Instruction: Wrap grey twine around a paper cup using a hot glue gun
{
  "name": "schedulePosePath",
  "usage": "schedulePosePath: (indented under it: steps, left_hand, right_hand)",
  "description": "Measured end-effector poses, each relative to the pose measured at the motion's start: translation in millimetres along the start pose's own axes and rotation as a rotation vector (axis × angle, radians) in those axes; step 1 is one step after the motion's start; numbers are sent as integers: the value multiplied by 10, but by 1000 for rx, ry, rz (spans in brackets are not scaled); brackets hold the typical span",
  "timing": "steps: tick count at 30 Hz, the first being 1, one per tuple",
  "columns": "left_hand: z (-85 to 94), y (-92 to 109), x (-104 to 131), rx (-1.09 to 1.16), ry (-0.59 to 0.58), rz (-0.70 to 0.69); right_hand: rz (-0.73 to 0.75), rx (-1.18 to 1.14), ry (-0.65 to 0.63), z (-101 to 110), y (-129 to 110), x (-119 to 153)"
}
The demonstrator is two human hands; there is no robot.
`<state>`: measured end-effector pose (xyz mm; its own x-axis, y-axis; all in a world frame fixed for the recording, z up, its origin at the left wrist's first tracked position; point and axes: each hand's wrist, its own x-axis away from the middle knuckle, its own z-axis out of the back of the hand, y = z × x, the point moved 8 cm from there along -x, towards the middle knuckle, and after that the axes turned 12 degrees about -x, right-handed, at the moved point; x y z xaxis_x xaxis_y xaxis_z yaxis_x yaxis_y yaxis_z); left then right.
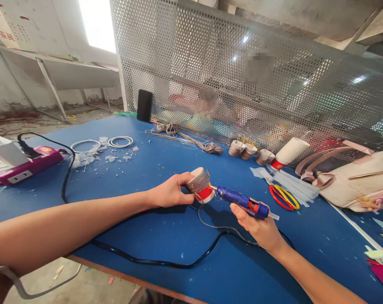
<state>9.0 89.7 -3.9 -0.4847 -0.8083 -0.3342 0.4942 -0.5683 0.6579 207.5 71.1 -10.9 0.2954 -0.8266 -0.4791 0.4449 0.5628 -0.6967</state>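
Between the thumb and fingers of my left hand (170, 191) is a paper cup (206, 194), tilted, its red and white part facing right. Grey cord (197, 181) is wound around much of its side, and a loose length trails down to the table. My right hand (257, 226) grips a blue hot glue gun (234, 196) by its handle. A clear glue stick (273, 216) pokes out of the gun's back end. The metal nozzle is at the cup's side, by the edge of the wound cord; whether it touches cannot be made out.
A black cable (178, 265) crosses the blue table (140, 234). Scissors (283, 197) lie near glue sticks (300, 185) and a cup stack (291, 152). Several cord-wrapped rings (236, 147) stand by the perforated metal screen (191, 63). A pink power strip (29, 166) sits left, a bag (362, 177) right.
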Motion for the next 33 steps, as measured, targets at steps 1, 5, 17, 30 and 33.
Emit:
schedulePosePath:
  steps: [1, 5, 17, 30, 33]
  left_hand:
    - [0, 6, -1, 1, 0, -6]
    - [5, 25, -1, -7, 5, -31]
    - [6, -36, 6, -88, -20, -33]
    - [-11, -22, 9, -97, -54, -52]
    - [-6, -20, 8, -100, -48, -53]
  right_hand:
    - [-16, -11, 16, 19, -3, -8]
    - [-88, -56, 97, 62, -30, -3]
    - [-55, -67, -100, -26, -209, -69]
    - [-41, -62, -153, -48, -314, -121]
    - [-45, -67, -145, -49, -297, -112]
